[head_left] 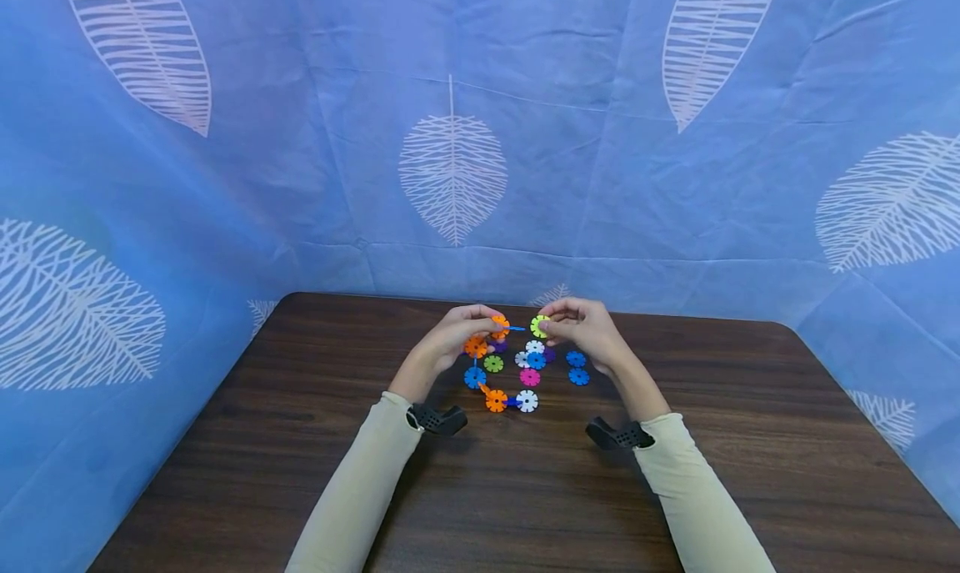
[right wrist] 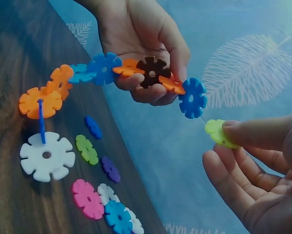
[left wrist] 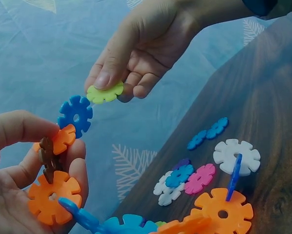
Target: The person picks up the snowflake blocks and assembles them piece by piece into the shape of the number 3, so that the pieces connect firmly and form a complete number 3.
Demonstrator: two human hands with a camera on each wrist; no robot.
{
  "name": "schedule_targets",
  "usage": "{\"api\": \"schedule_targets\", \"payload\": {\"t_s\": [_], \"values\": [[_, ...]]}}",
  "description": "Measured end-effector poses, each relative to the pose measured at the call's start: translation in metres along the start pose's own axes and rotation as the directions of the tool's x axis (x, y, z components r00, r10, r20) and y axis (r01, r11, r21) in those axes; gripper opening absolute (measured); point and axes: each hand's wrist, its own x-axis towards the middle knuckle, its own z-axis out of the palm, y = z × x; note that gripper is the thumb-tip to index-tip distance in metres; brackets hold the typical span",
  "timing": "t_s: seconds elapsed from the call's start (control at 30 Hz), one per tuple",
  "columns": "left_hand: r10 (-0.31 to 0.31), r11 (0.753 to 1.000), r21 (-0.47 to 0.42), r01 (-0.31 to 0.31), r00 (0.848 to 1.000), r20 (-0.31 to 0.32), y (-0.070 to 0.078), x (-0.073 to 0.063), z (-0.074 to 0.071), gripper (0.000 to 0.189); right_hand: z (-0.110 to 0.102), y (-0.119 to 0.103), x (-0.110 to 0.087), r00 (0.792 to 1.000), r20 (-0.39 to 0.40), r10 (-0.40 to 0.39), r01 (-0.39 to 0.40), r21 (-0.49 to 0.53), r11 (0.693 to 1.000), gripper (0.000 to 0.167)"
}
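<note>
My left hand (head_left: 450, 337) pinches the upper end of a chain of interlocked notched plastic discs. In the right wrist view a blue disc (right wrist: 192, 98) ends the chain, after an orange disc (right wrist: 172, 85) and a brown disc (right wrist: 154, 71). More orange and blue discs follow, down to a white disc (right wrist: 47, 156) at the other end. Between thumb and fingers my right hand (head_left: 588, 331) pinches a yellow-green disc (right wrist: 219, 133). Its edge is right by the blue end disc, both above the table.
Loose discs lie on the dark wooden table (head_left: 517, 481): a pink disc (head_left: 529, 377), a green disc (head_left: 493, 363), white, purple and blue ones. Two blue discs (head_left: 577, 369) lie to the right. A blue leaf-print cloth (head_left: 570, 181) hangs behind the table.
</note>
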Motion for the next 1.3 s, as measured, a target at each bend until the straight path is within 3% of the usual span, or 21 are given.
{"api": "schedule_targets", "payload": {"t_s": [0.37, 0.83, 1.3], "values": [[-0.002, 1.000, -0.014, 0.002, 1.000, 0.007, -0.001, 0.003, 0.000, 0.021, 0.005, 0.001, -0.002, 1.000, 0.015, 0.011, -0.012, 0.057, 0.998, 0.027], [0.000, 1.000, -0.020, 0.001, 0.999, 0.036, -0.001, 0.002, 0.000, 0.026, 0.010, 0.003, 0.000, 1.000, 0.025, 0.013, -0.014, 0.014, 1.000, 0.021], [0.014, 0.999, -0.031, -0.012, 0.998, 0.062, -0.003, 0.001, 0.002, 0.030, 0.013, 0.003, 0.000, 0.999, -0.046, 0.008, -0.008, 0.016, 1.000, 0.025]]}}
